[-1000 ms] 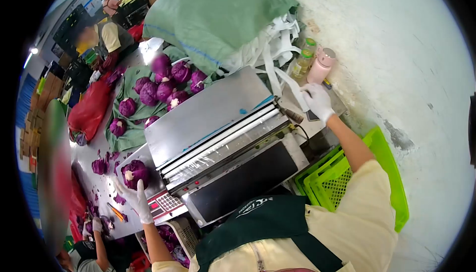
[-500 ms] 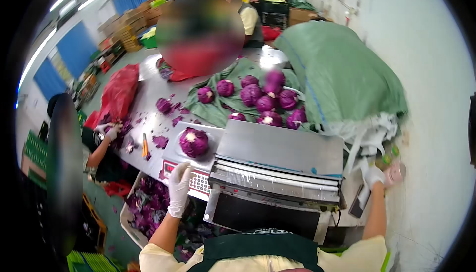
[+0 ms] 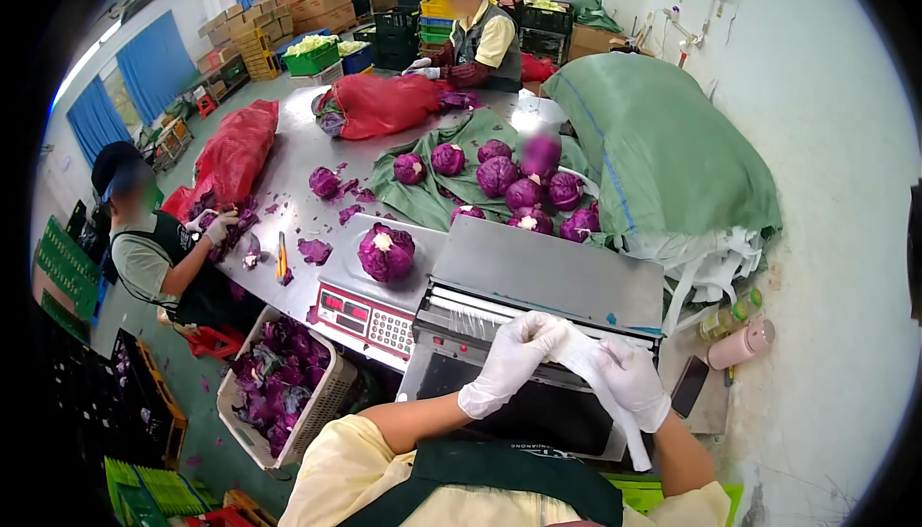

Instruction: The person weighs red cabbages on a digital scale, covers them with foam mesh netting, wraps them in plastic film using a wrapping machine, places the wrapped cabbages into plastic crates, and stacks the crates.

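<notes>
My left hand (image 3: pixel 517 362) and my right hand (image 3: pixel 634 383) are both closed, pinching a white textured strip (image 3: pixel 582 358) stretched between them. One end of the strip hangs below my right hand; I cannot make out its exact kind. Both hands are over the front of the metal film-wrapping machine (image 3: pixel 547 268). Left of it, a purple cabbage (image 3: pixel 386 252) rests on the plate of a digital scale (image 3: pixel 367 321) with a lit red display. Behind the machine, several purple cabbages (image 3: pixel 497 177) lie on a green cloth (image 3: pixel 384 203).
A big green sack (image 3: pixel 672 133) stands at the back right. A pink bottle (image 3: pixel 741 345) and a phone (image 3: pixel 689 386) lie at the right. An orange-handled knife (image 3: pixel 281 258) is on the table. A crate (image 3: pixel 331 388) holds purple leaves. Co-workers handle cabbages and red sacks (image 3: pixel 384 105).
My left hand has moved right from beside the scale. My right hand has come left from near the phone and bottle. Both now grip the white strip over the wrapping machine.
</notes>
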`<state>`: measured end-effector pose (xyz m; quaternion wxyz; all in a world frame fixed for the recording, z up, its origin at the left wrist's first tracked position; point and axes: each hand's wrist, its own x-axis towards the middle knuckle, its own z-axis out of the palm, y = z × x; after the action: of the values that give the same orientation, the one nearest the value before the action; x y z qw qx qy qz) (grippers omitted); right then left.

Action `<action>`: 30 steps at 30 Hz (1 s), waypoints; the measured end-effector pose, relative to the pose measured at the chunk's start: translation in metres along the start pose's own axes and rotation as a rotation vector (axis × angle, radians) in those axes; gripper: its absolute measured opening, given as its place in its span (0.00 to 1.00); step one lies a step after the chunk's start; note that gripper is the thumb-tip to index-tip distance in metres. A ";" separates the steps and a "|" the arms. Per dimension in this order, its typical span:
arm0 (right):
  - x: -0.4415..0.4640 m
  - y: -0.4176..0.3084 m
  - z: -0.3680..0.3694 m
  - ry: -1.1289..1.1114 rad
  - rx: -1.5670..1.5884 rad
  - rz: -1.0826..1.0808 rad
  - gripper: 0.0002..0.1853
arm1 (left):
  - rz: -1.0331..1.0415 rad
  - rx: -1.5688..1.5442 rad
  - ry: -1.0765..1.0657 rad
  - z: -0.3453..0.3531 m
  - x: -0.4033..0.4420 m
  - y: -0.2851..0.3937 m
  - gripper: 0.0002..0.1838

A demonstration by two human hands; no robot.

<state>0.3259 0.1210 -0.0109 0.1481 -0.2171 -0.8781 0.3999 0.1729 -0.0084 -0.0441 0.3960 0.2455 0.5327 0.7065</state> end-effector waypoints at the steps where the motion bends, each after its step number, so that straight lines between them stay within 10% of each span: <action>1: -0.001 -0.003 0.008 0.000 -0.004 0.000 0.11 | 0.061 0.008 0.021 -0.003 0.000 -0.008 0.05; 4: -0.001 0.008 0.037 -0.038 -0.149 -0.153 0.13 | 0.047 -0.027 0.089 -0.005 -0.012 -0.004 0.05; 8: 0.015 -0.002 0.035 -0.284 0.866 0.127 0.14 | 0.143 -0.268 0.176 -0.017 -0.023 0.006 0.06; 13: 0.041 -0.018 0.114 -0.004 0.663 -0.215 0.25 | 0.165 -0.120 0.171 -0.047 -0.025 -0.013 0.06; 17: 0.053 -0.033 0.151 -0.011 1.059 -0.056 0.16 | 0.748 0.557 0.473 -0.080 -0.024 -0.005 0.06; 23: 0.105 -0.034 0.165 -0.073 1.371 0.288 0.10 | 0.021 -0.382 0.147 -0.131 -0.027 0.003 0.13; 26: 0.150 -0.037 0.153 -0.226 1.159 0.314 0.10 | -0.404 -0.385 -0.139 -0.181 -0.042 -0.007 0.19; 28: 0.173 -0.063 0.169 -0.364 0.545 0.259 0.11 | 0.068 0.150 0.168 -0.237 -0.021 -0.027 0.15; 30: 0.215 -0.017 0.208 -0.567 0.118 -0.343 0.14 | 0.085 0.165 0.579 -0.282 0.009 0.017 0.11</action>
<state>0.0456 0.0858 -0.1119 -0.0245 0.0628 -0.8833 0.4639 -0.0542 -0.1608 -0.1169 0.1766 0.0872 0.6683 0.7173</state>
